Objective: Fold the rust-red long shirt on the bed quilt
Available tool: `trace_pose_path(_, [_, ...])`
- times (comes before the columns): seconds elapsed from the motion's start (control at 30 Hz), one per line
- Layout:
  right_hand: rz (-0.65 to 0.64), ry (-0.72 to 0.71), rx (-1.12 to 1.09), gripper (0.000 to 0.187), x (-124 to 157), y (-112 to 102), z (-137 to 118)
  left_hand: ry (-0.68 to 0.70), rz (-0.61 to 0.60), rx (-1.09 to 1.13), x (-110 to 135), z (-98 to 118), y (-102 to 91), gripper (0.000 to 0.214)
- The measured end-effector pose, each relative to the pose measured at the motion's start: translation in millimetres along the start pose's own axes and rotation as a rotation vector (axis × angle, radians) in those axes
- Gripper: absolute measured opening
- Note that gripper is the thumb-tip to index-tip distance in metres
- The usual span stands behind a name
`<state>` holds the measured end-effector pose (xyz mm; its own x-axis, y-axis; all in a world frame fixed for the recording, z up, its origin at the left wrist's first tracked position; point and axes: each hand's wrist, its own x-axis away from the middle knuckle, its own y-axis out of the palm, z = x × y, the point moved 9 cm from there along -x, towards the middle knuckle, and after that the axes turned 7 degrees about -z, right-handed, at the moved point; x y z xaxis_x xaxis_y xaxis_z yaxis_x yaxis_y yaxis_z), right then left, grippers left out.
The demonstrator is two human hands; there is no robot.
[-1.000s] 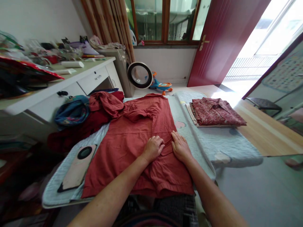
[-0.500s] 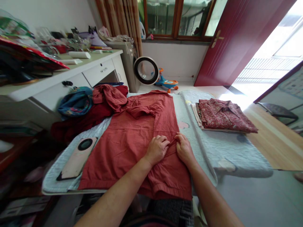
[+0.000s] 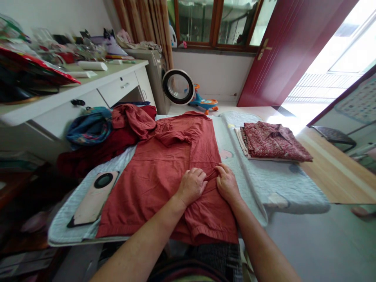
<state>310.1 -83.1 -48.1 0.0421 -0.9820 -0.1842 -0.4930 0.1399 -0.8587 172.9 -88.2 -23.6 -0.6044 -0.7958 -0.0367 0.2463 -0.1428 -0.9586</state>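
A rust-red shirt (image 3: 158, 172) lies spread flat on a pale blue padded board (image 3: 258, 184), its collar end bunched at the far side. My left hand (image 3: 191, 185) rests on the cloth near its right side with fingers curled into the fabric. Just to its right, my right hand (image 3: 226, 183) pinches the same shirt, fingers bent, close to the shirt's right edge. The two hands almost touch. A small ridge of cloth rises between them.
A folded red patterned shirt (image 3: 272, 141) sits on the board at right. A phone (image 3: 94, 197) lies at the board's left. Dark red and blue clothes (image 3: 91, 133) are heaped at the far left, by a cluttered white desk (image 3: 88, 88). A washing machine (image 3: 167, 80) stands behind.
My hands went from lying flat on the shirt to curling and gathering a fold of cloth between them. The view shifted slightly.
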Motion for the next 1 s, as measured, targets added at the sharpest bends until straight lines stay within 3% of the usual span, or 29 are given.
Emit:
trace_pose_path(0.13, [-0.037, -0.001, 0.018, 0.049, 0.4, 1.7, -0.8, 0.104, -0.026, 0.013, 0.4, 7.1, -0.7, 0.013])
trace_pose_path(0.37, [0.06, -0.037, -0.047, 0.033, 0.8, -4.3, -2.9, 0.177, -0.057, 0.003, -1.3, 15.4, 4.1, 0.026])
trace_pose_path(0.7, [0.082, -0.04, -0.022, 0.029, 0.8, -3.0, -1.3, 0.074, -0.067, 0.01, -11.7, 7.6, 6.6, 0.017])
trace_pose_path(1.0, [0.091, -0.065, 0.015, 0.042, 0.3, 0.2, -1.0, -0.131, 0.015, -0.108, -7.8, 0.0, 3.0, 0.033])
